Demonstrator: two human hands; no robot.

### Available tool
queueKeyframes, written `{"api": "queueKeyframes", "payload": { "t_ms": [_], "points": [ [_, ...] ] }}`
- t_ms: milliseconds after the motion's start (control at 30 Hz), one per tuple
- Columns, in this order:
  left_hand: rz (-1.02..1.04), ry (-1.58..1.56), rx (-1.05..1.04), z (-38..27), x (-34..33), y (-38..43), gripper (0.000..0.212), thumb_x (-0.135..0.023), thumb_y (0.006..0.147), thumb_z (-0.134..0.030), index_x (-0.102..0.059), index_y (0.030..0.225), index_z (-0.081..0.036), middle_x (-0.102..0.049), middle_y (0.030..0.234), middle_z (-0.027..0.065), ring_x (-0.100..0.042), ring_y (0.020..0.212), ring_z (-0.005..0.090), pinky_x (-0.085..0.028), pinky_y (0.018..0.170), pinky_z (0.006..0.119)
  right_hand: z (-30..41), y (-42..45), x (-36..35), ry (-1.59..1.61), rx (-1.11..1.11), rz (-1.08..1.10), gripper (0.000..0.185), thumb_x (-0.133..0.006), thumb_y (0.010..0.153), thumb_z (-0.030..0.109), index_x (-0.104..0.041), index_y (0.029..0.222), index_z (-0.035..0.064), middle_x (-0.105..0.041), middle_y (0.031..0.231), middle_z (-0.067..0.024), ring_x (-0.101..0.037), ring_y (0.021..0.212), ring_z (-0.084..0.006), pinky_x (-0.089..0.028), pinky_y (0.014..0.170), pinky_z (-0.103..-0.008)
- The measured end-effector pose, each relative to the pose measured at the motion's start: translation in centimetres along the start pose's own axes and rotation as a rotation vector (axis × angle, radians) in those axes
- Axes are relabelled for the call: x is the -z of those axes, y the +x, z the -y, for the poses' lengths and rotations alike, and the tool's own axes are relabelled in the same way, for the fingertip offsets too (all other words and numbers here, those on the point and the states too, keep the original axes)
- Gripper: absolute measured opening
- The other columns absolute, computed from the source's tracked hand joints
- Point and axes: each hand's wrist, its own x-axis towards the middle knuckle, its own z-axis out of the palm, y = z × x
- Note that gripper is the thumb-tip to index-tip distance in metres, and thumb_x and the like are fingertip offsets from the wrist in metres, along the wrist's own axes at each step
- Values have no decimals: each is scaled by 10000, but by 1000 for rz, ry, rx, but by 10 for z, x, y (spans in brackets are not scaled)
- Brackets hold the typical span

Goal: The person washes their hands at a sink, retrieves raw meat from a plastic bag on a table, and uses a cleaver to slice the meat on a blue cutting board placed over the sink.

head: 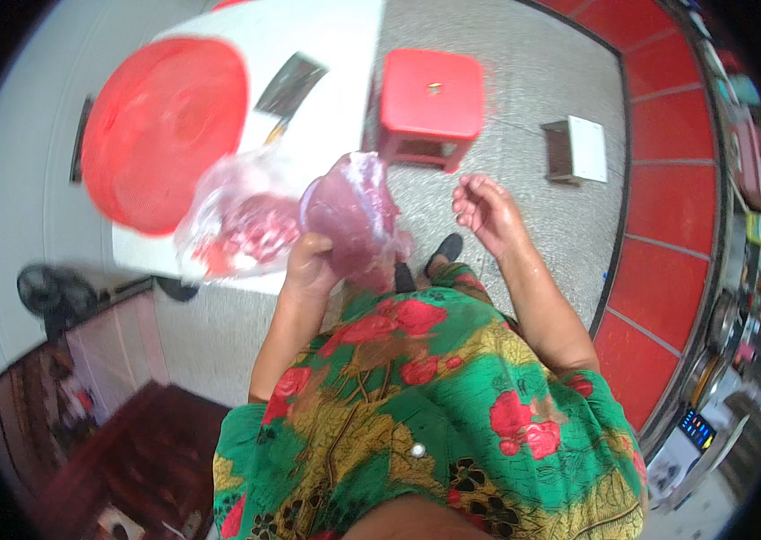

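Note:
A large piece of raw meat [353,209] with pale fat along one side is gripped in my left hand [312,266], above the table's near corner. Just left of it, a clear plastic bag [202,216] lies on the white table [347,40] with more raw meat [262,226] inside. My right hand [488,209] is raised over the floor, fingers loosely curled, and I see nothing in it. A cleaver [293,84] rests on the table beyond the bag, its handle toward me. Beside the cleaver is a round red plastic basin or basket [168,128].
A red plastic stool [431,94] stands right of the table, and a small white-topped stool [586,148] farther right. Red-fronted cabinets [667,202] line the right side, with cookware on top. At left are a black fan [57,290] and dark wooden furniture [144,459].

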Motion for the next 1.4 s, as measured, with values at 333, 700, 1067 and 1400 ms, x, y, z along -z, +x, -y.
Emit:
{"api": "queueKeyframes", "payload": {
  "t_ms": [333, 700, 1067, 1400],
  "points": [
    [372, 90, 321, 126, -144, 167, 579, -642, 686, -360, -478, 1112, -4, -555, 786, 137, -510, 550, 244, -436, 460, 392, 128, -151, 237, 127, 401, -411, 120, -525, 863, 172, -542, 912, 63, -596, 791, -68, -582, 654, -145, -470, 521, -265],
    [548, -2, 544, 253, -317, 326, 540, -576, 717, -156, -442, 1222, -20, -545, 1153, 136, -601, 917, 282, -552, 686, 457, 180, -216, 364, 547, 557, -707, 168, -574, 843, 198, -568, 960, 77, -606, 815, -57, -595, 703, -167, -465, 565, -276],
    [500, 105, 636, 404, -497, 482, 672, -619, 669, -218, -393, 1264, -1, -522, 1171, 178, -585, 954, 309, -573, 595, 442, 311, -264, 493, 676, 806, -1027, 147, -534, 847, 195, -554, 948, 91, -620, 793, -71, -588, 664, -185, -454, 548, -311],
    [416, 129, 651, 552, -608, 577, 591, -584, 683, -238, -443, 1216, -22, -555, 1135, 133, -617, 836, 274, -568, 573, 417, 465, -312, 674, 533, 822, -965, 133, -499, 866, 236, -560, 879, 118, -596, 764, -48, -561, 640, -172, -411, 522, -293]
  ]
}}
